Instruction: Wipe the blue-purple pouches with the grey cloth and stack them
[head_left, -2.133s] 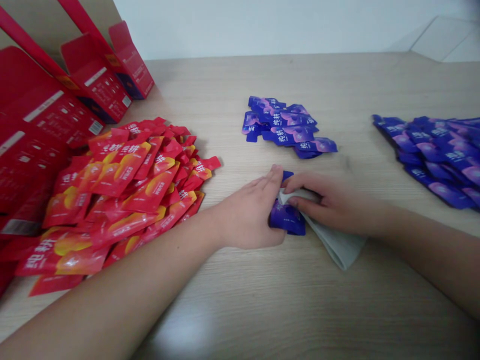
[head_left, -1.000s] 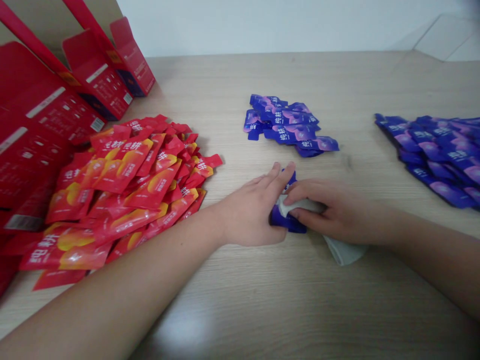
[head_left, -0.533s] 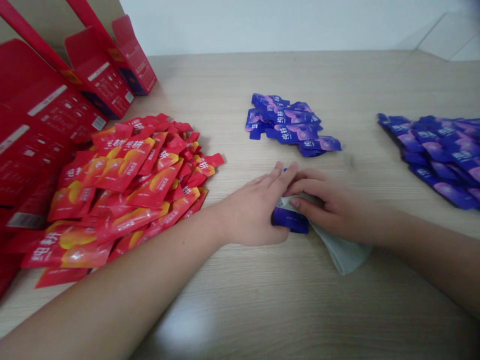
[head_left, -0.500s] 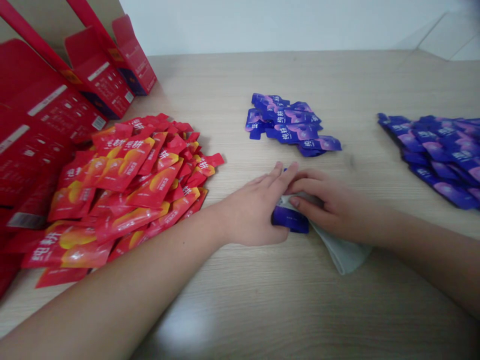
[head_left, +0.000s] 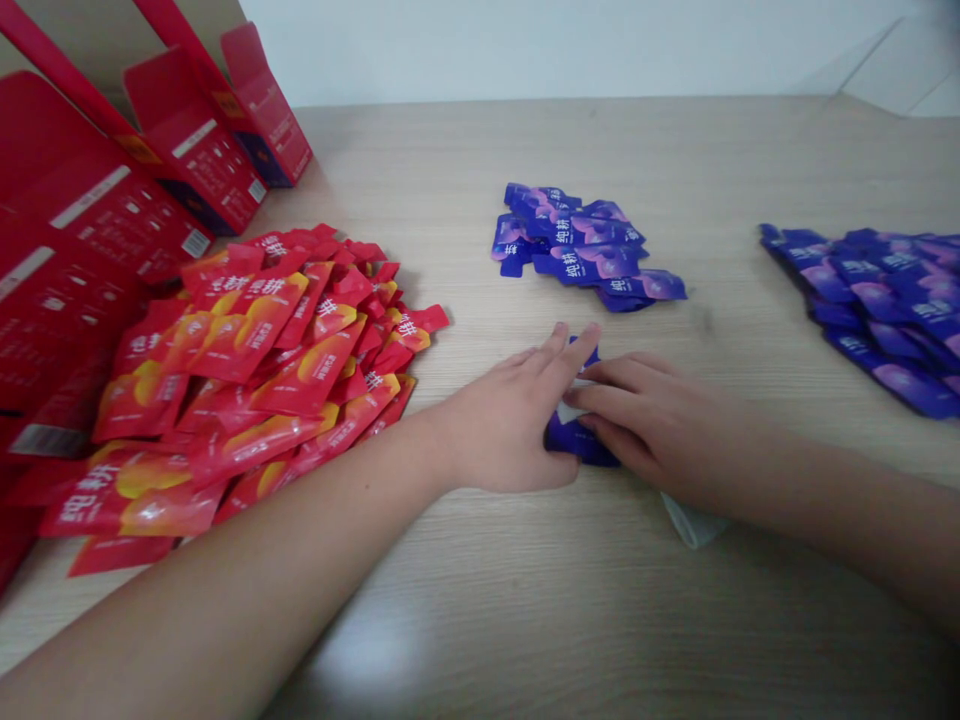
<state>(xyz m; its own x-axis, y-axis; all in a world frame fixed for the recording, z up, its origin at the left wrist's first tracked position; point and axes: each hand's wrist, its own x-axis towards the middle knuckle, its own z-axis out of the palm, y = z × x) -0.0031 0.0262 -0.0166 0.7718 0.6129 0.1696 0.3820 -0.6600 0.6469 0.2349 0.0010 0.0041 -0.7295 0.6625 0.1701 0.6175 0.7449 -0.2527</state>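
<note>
Cloth [head_left: 573, 404] sits pinched in the right hand [head_left: 660, 415], fingertips drawn together over it, pressing on a blue pouch [head_left: 581, 447]; the cloth's loose end shows below the palm. The left hand [head_left: 517, 420] lies spread along the pouch's left side, thumb at the near end, fingers toward the far one. The pouch's long axis runs away from the body, between left hand and cloth, both touching it. Beyond lies a small pile [head_left: 581, 255] of blue pouches; well to the right, a bigger pile [head_left: 892, 310]; to the left, a red heap [head_left: 255, 340] beside boxes [head_left: 206, 165], all on the table [head_left: 450, 600]
</note>
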